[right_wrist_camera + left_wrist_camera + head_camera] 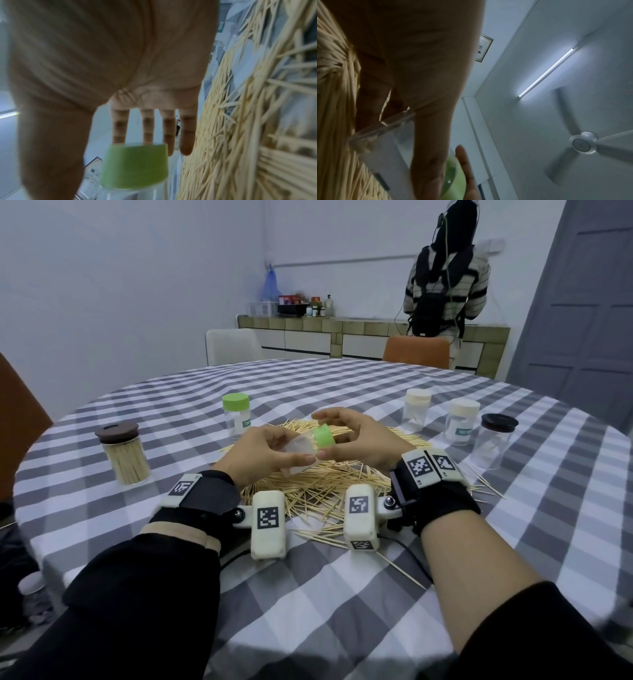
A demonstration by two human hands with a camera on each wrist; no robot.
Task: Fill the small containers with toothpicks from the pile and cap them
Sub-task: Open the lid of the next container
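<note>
The left hand [255,455] is gripping a small clear plastic container [298,454] (tilted sideways) above the loose wooden toothpick pile [318,487]; the right hand [359,440] is pinching its round green cap [323,437].

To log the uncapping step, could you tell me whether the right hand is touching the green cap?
Touching: in the head view the right hand has its thumb on the green cap.

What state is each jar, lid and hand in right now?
Held container: tilted, looks empty, green cap on.
Left hand: grips its body.
Right hand: fingers at the cap.
Brown-lidded jar: full, capped.
Green-lidded jar: capped, upright.
Toothpick pile: loose on the table.
</note>
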